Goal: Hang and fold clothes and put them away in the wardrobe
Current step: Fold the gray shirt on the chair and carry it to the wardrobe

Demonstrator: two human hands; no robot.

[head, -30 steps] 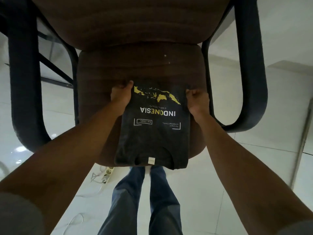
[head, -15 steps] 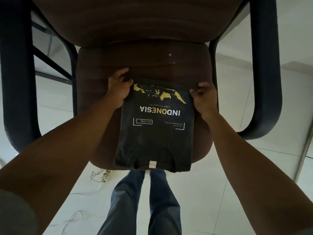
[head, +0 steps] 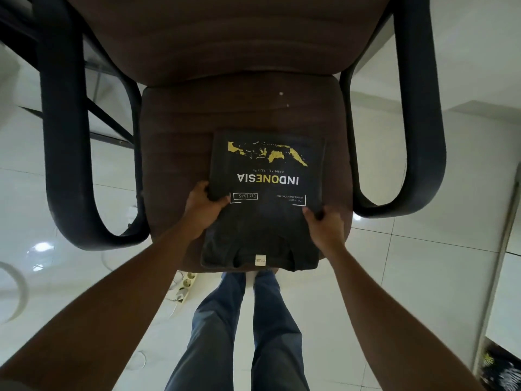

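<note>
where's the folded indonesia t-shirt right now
In the head view, the folded t-shirt lies on the brown chair seat, toward its front, between the black armrests, collar nearest the person's legs.

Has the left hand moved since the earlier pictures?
Yes. The left hand came from the folded black T-shirt's far corner toward its collar, nearer the brown chair seat's front edge.

Both arms out front, left hand (head: 204, 211) and right hand (head: 327, 227) each pinching a side of the folded black t-shirt (head: 267, 230), thumbs on top.
</note>
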